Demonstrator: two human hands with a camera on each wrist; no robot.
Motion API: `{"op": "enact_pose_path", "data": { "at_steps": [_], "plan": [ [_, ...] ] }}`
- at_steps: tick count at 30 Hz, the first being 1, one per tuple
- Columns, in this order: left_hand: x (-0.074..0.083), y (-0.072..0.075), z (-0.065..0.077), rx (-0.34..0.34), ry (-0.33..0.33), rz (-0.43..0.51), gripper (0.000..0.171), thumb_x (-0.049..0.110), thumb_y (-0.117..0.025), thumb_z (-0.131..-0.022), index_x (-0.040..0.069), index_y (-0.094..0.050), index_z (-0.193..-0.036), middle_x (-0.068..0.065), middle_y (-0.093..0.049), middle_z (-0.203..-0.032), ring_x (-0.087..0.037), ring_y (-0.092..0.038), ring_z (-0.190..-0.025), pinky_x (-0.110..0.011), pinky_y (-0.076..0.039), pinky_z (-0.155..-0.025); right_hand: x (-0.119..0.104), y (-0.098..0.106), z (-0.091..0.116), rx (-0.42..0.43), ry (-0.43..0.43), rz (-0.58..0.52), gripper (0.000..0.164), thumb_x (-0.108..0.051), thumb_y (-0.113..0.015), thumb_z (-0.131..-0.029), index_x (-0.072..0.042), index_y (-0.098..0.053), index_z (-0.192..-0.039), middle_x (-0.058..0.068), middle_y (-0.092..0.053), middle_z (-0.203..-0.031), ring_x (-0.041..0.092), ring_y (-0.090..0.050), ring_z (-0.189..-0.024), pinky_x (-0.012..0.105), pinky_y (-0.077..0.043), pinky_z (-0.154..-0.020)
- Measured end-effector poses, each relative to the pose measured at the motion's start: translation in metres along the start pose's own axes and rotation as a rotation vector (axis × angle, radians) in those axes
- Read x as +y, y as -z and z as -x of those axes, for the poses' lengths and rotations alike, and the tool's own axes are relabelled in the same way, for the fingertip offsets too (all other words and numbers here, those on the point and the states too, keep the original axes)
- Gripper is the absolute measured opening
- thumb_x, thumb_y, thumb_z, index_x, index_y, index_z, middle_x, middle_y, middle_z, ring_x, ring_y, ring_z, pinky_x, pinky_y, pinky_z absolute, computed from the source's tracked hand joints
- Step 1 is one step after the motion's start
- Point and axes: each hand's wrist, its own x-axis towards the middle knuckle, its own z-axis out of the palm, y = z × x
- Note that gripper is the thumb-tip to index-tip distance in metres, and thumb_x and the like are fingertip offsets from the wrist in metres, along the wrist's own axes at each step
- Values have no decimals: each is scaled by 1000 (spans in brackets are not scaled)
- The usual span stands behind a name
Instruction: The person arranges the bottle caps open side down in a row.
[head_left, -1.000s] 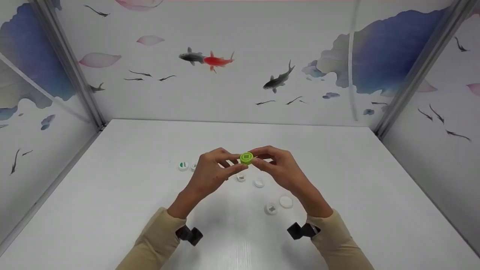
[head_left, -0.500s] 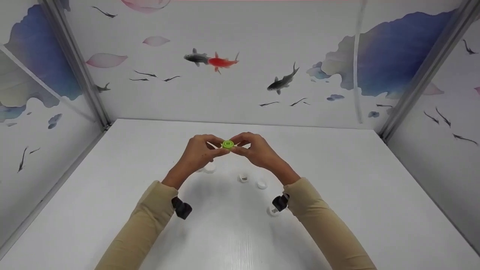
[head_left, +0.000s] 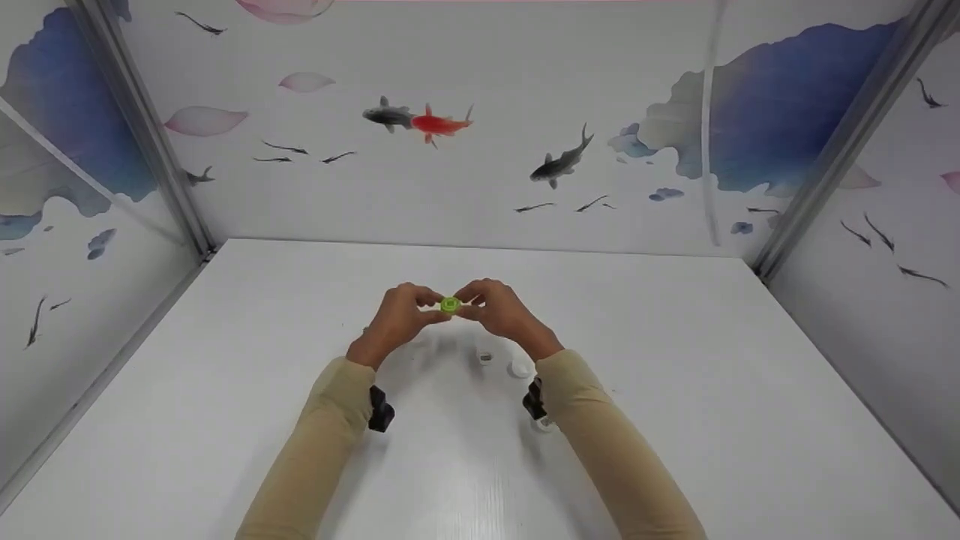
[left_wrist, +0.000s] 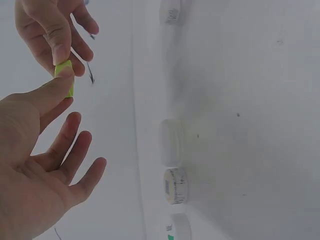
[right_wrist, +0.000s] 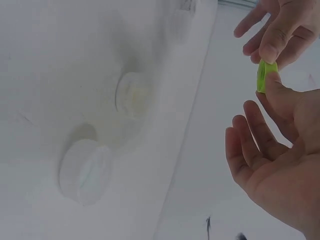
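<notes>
A small round lime-green cap (head_left: 450, 305) with a raised square in its middle is held in the air over the white table, between both hands. My left hand (head_left: 396, 321) pinches its left side with thumb and index finger; in the left wrist view the other fingers spread loosely away. From the opposite side my right hand (head_left: 504, 313) pinches the same cap. Seen edge-on in the right wrist view, the green cap (right_wrist: 266, 76) has a thin rim, partly covered by a thumb.
On the white table (head_left: 675, 352) lie several white caps. One cap (head_left: 521, 367) is near the right wrist, another (head_left: 485, 358) left of it. The left wrist view shows a labelled white cap (left_wrist: 175, 185). Printed panels (head_left: 480, 172) wall the table's back and sides.
Both hands, still pinching the green cap, have shifted left and slightly farther from the body than one second ago. Over the last half second they have come slightly back down in view.
</notes>
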Motion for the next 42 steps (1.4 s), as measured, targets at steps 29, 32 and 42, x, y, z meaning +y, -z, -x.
{"op": "enact_pose_path", "data": {
  "at_steps": [29, 32, 42],
  "plan": [
    [-16, -21, -5, -57, 148, -322, 42, 24, -78, -88, 4, -70, -124, -20, -59, -130, -38, -49, -125, -55, -36, -112, 13, -35, -18, -96, -174, 142, 28, -15, -68, -96, -5, -71, -122, 15, -64, -132, 33, -56, -129, 46, -46, -110],
    [-7, -13, -2, -24, 87, -382, 49, 25, -80, -86, 4, -67, -129, -22, -59, -132, -40, -50, -127, -57, -36, -112, 15, -18, -12, -91, -135, 155, 31, -17, -68, -96, -4, -69, -124, 15, -63, -133, 32, -55, -131, 44, -45, -112],
    [15, -19, 26, -11, 27, -348, 54, 25, -84, -82, 9, -66, -130, -19, -61, -130, -36, -52, -122, -52, -42, -106, 18, 23, 18, -118, -62, 181, 36, -21, -68, -96, -5, -67, -128, 15, -62, -132, 33, -55, -129, 47, -46, -110]
  ]
}}
